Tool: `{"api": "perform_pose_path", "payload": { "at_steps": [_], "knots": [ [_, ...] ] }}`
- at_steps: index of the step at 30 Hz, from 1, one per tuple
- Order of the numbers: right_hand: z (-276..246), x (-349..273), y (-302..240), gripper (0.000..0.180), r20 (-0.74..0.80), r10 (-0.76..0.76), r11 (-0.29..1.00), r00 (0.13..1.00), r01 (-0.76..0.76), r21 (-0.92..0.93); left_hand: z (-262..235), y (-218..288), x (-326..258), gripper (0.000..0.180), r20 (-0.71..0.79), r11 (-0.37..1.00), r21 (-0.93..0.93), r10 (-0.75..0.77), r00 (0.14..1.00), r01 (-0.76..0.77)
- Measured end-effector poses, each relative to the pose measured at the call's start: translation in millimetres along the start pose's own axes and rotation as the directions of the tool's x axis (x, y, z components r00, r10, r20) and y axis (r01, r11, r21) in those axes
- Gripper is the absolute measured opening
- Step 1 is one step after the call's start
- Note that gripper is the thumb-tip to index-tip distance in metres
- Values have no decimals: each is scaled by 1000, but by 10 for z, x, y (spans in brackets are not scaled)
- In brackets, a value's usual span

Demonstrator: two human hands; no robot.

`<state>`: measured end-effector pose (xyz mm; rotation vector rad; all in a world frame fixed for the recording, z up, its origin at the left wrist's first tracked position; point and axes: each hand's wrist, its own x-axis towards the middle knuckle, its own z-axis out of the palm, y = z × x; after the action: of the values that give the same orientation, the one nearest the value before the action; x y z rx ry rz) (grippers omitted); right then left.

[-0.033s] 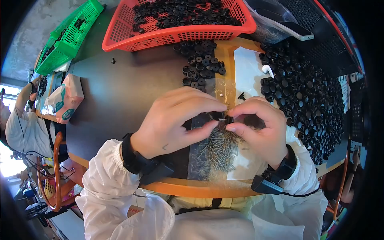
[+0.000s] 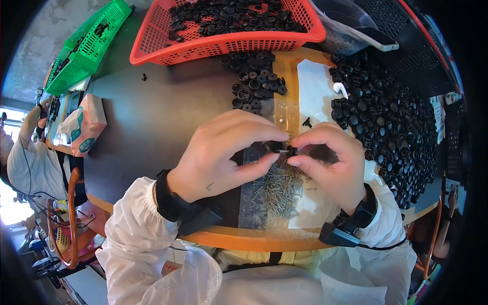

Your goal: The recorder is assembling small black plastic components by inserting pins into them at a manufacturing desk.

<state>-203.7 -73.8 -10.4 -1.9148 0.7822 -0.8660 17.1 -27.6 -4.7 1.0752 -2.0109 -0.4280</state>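
Observation:
Above the middle of the table, my left hand [image 2: 218, 155] pinches a small black plastic part [image 2: 275, 147] between thumb and fingertips. My right hand [image 2: 335, 157] faces it, thumb and forefinger closed on another small black piece [image 2: 292, 151]. A thin metal spring [image 2: 283, 151] bridges the narrow gap between the two parts; how far it sits inside either one is hidden. Directly beneath the hands, a heap of small metal springs [image 2: 277, 190] lies on a clear plastic sheet. A small black stemmed piece [image 2: 307, 122] rests on white paper [image 2: 312, 86] beyond my right hand.
Black round caps [image 2: 386, 122] form a large pile at right. Black rings and discs [image 2: 259, 84] lie before a red basket [image 2: 218, 48] of black parts. Farther left stand a tissue pack [image 2: 90, 124] and green basket [image 2: 94, 46]. Another person [image 2: 35, 162] sits at far left.
The spring and black part at my left fingertips have shifted very slightly. Both hands stay almost in place.

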Motion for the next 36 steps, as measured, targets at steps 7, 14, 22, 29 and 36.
{"api": "perform_pose_path", "payload": {
  "at_steps": [7, 14, 22, 29, 36],
  "knots": [
    [-28, 23, 2, 24, -18, -92, 991, 996, 90, -96, 16, -11, -21, 32, -7, 993, -114, -37, 999, 36],
    [14, 23, 13, 24, -41, -162, 983, 986, 157, -98, 70, 77, -54, 33, -18, 944, -247, -229, 973, 217],
    [4, 32, -3, 24, -7, -168, 979, 986, 166, -118, 33, 29, -32, 34, -7, 993, -110, -33, 999, 32],
    [-23, 11, -22, 27, 28, -119, 987, 993, 121, -105, 36, 22, -32, 34, -16, 996, -87, -11, 1000, 10],
    [-1, 15, -30, 28, 31, -128, 985, 991, 131, -108, 48, 40, -27, 34, -36, 997, -67, 25, 999, -28]
  ]
}}
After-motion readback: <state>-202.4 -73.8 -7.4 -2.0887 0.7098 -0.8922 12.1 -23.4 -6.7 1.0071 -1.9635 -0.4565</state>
